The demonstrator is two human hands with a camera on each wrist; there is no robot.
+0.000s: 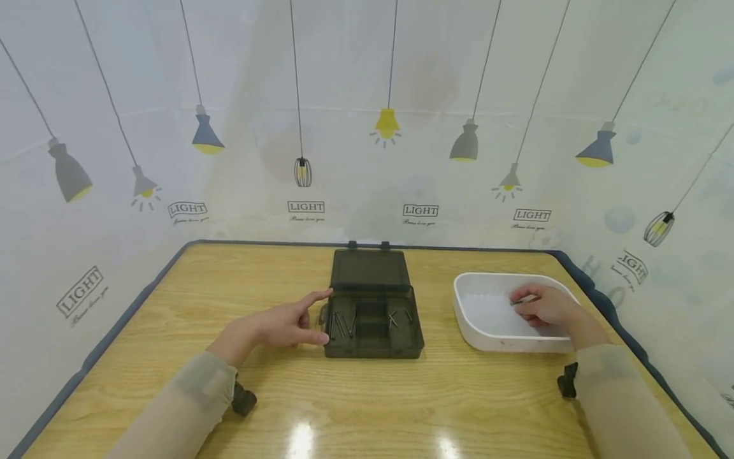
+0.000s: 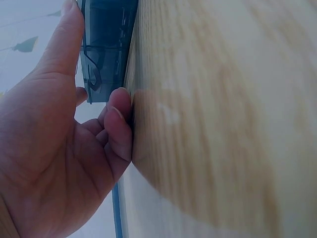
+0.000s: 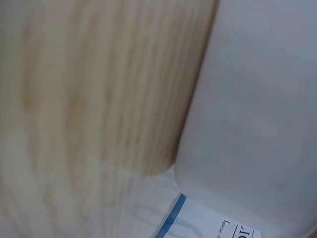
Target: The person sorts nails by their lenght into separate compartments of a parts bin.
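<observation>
A dark see-through plastic case (image 1: 375,349) lies on the table with its lid (image 1: 369,269) laid back. Several slender metal pieces (image 1: 338,325), much like screws, lie in its left part, and shorter ones (image 1: 392,319) in its right part. My left hand (image 1: 281,324) is at the case's left side, thumb and index finger stretched out to its edge. The left wrist view shows its other fingers bent beside the case (image 2: 106,49). Over the white tub (image 1: 499,344), my right hand (image 1: 545,306) pinches a small screw-like metal piece (image 1: 517,302). The right wrist view shows only the tub's outer wall (image 3: 252,114).
The wooden table (image 1: 355,408) reaches back to a wall sheet (image 1: 355,83) printed with hanging lamps. Dark blue edging (image 1: 123,328) runs along the table's sides and back. The tub stands to the right of the case, with bare wood between them.
</observation>
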